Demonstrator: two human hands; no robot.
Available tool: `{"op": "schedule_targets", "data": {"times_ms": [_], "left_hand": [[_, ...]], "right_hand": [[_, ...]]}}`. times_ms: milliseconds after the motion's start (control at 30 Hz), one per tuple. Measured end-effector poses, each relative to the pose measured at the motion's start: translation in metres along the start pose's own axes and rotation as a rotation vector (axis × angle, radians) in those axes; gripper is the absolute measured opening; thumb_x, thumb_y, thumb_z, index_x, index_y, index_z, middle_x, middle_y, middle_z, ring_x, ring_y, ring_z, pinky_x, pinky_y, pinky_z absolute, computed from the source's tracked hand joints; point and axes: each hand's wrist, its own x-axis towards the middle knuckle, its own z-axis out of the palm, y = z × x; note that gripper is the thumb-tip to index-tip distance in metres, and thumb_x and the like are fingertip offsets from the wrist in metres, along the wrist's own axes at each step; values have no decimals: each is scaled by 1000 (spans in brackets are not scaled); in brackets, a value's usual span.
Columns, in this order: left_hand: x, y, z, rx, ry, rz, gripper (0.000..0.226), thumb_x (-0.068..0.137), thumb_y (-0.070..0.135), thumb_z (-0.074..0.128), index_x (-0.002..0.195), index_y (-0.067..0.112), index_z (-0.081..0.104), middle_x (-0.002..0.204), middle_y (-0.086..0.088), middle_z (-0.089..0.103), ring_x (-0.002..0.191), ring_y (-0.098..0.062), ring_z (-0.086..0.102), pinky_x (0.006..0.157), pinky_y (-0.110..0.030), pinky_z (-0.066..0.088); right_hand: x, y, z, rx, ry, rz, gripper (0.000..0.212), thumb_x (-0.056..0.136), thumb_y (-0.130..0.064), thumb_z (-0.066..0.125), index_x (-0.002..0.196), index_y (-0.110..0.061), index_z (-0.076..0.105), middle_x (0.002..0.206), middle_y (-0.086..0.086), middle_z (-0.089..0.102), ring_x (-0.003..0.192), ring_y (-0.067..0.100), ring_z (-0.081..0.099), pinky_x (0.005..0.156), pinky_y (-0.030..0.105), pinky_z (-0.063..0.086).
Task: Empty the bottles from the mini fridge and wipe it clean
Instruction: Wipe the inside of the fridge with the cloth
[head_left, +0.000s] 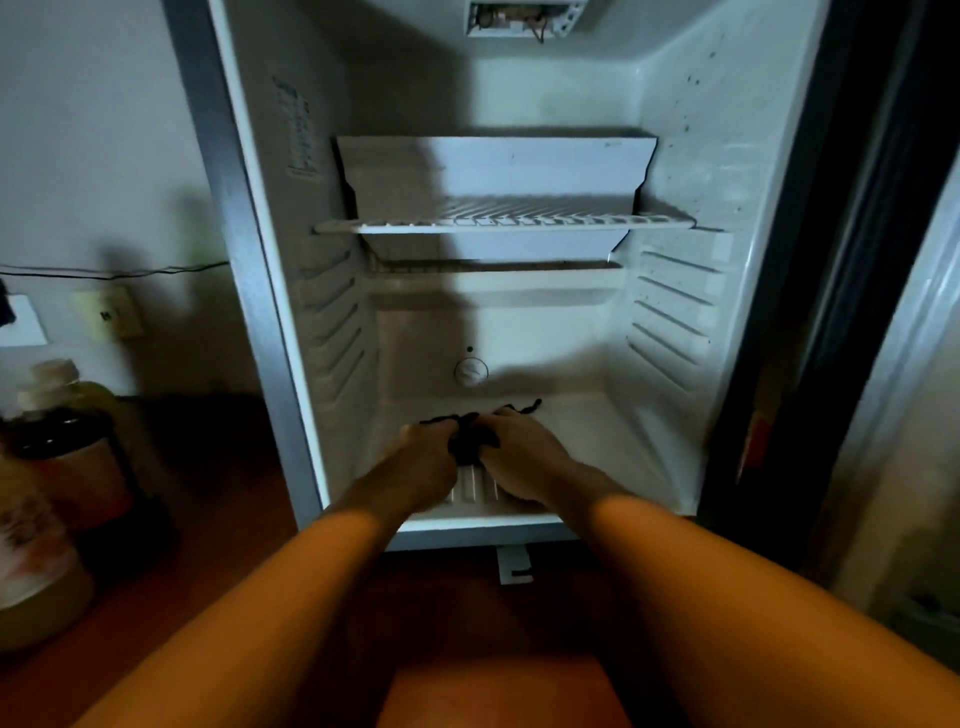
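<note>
Now the mini fridge (675, 156) looks empty, bottles (57, 447) sit lower left, and both hands, left hand (423, 457) and right hand (524, 452), seem to pinch a dark cloth (470, 441) mid-frame, wiping unfinished.

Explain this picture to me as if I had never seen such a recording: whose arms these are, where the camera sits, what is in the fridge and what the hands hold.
There is no machine here. A person wears one wide-angle camera on the head, looking forward and down, so the two bare arms reaching in from below are the person's own. Before them stands an open white mini fridge with a white wire shelf and a round white dial on the back wall; no bottles show inside. The left hand and the right hand both grip a small dark cloth low over the fridge floor. Outside, at the left, stand several bottles on the reddish floor.
</note>
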Motion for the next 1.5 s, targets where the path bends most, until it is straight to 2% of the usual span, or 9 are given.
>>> {"op": "schedule_targets", "data": {"times_ms": [333,500,633,833,1033,1133,1200,1300,1500], "left_hand": [[-75,35,-12,323,-193,-113,35,92,18,54,126,24,53,123,-8,60,108,-28,59,90,-37,50],[-106,49,-22,326,-256,-71,36,91,15,59,127,21,53,121,-6,61,105,-24,61,90,-35,51],[-124,46,-17,-6,-31,57,26,91,17,57,117,14,57,109,-6,66,96,-18,63,73,-22,47],[-120,84,-6,-676,23,-97,40,84,40,68,115,23,49,103,4,64,93,-13,66,80,-29,56],[-100,108,0,-880,280,-97,28,81,8,71,100,15,52,88,-3,63,79,-17,66,65,-28,53],[-90,114,1,-878,261,-63,28,83,4,66,103,16,50,90,-1,62,77,-13,64,52,-15,49],[-83,113,3,-807,228,21,30,83,3,66,106,17,53,92,3,63,80,-11,66,55,-12,49],[-73,107,7,-607,119,150,26,81,10,67,102,22,59,92,3,68,85,-16,67,69,-23,53],[-36,72,8,285,-168,207,69,87,64,50,146,29,36,156,3,29,143,-21,25,117,-38,22]], "right_hand": [[-85,-30,-5,-92,5,29,32,93,-14,48,122,-23,58,125,2,55,118,25,49,99,35,43],[-112,-48,-19,-158,-42,29,29,88,-13,52,116,-19,60,114,6,60,101,26,57,86,33,49],[-125,-49,-28,358,105,241,19,83,-12,51,96,-20,64,95,7,67,84,23,64,73,33,56],[-130,-50,-54,759,218,492,41,92,-24,56,126,-7,39,101,10,55,85,24,56,71,34,47],[-135,-46,-74,966,68,385,32,93,-44,51,105,-17,64,90,8,70,72,22,65,67,33,54],[-130,-35,-84,1218,-126,389,52,92,-59,42,114,-19,69,104,8,74,101,28,68,89,45,54],[-119,-27,-87,1210,-50,395,46,92,-50,50,123,-19,62,111,13,71,102,31,68,81,45,57],[-103,-17,-90,904,209,484,39,87,-26,62,124,-17,51,109,15,64,95,33,67,70,41,58],[-109,-6,-119,-703,112,40,59,83,-2,56,135,-23,35,136,14,34,124,42,40,95,48,45]]}}
